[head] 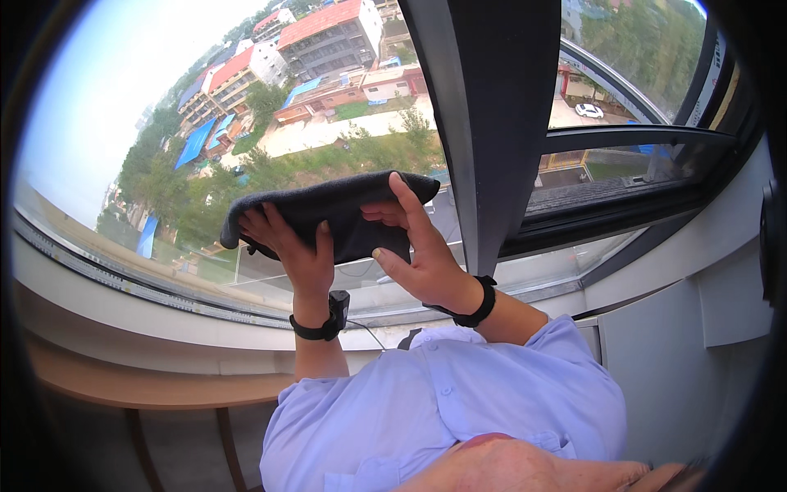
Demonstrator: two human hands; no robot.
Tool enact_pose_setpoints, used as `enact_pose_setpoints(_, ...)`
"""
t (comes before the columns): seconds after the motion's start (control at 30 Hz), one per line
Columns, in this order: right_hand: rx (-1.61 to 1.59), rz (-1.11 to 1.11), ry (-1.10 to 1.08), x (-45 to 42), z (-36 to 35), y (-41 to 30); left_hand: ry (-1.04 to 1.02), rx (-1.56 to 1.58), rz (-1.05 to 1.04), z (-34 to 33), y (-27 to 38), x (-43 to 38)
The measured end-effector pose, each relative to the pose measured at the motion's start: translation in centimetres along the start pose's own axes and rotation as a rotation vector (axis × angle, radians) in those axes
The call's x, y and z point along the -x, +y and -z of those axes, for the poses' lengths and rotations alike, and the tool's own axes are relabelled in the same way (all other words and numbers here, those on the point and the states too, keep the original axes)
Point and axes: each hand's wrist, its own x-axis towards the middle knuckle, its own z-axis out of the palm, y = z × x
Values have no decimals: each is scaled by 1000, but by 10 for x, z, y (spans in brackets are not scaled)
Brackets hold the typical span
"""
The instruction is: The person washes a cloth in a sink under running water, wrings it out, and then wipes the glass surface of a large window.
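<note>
A folded dark grey cloth (pixel 344 215) is spread between my two hands in front of a large window pane (pixel 203 203). My left hand (pixel 295 246) lies along the cloth's left part, fingers up under its rolled upper edge and thumb upright on the near face. On the right part is my right hand (pixel 418 240), its index finger reaching the top edge and its thumb apart from the other fingers. Whether the cloth touches the glass I cannot tell. Each wrist wears a black strap, and a small black device (pixel 338 310) sits on the left one.
A thick dark window frame post (pixel 492 123) rises right of the cloth. Beyond it, a dark-framed window sash (pixel 621 184) stands tilted outward. Below the glass runs a pale sill (pixel 184 329), with a curved wooden ledge (pixel 184 390) at lower left. Grey panelling (pixel 664 332) stands at right.
</note>
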Motion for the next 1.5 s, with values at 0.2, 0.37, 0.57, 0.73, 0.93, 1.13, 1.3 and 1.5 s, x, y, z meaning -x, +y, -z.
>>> enact_pose_setpoints(0.2, 49, -96, -77, 6, 4, 9, -135, -325, -163, -9, -32, 21)
enact_pose_setpoints(0.37, 15, -143, -98, 16, 7, 21, -180, -347, -169, -13, -37, 42)
enact_pose_setpoints(0.57, -135, -266, -70, 35, -7, 52, -183, -344, -104, 0, -12, 46)
enact_pose_setpoints(0.73, -14, -243, -77, 41, -25, 61, -81, -315, -76, 5, -24, 60)
enact_pose_setpoints(0.93, 248, -187, -80, 47, -55, 77, -86, -267, 13, 12, -68, 88)
enact_pose_setpoints(1.13, -18, -483, -145, 38, -103, 97, -145, -257, 91, 28, -132, 110)
enact_pose_setpoints(1.3, -1, -547, -217, 24, -155, 113, -69, -147, 188, 55, -179, 114)
enact_pose_setpoints(1.5, -116, -551, -154, 4, -226, 127, -6, 66, 300, 84, -238, 115)
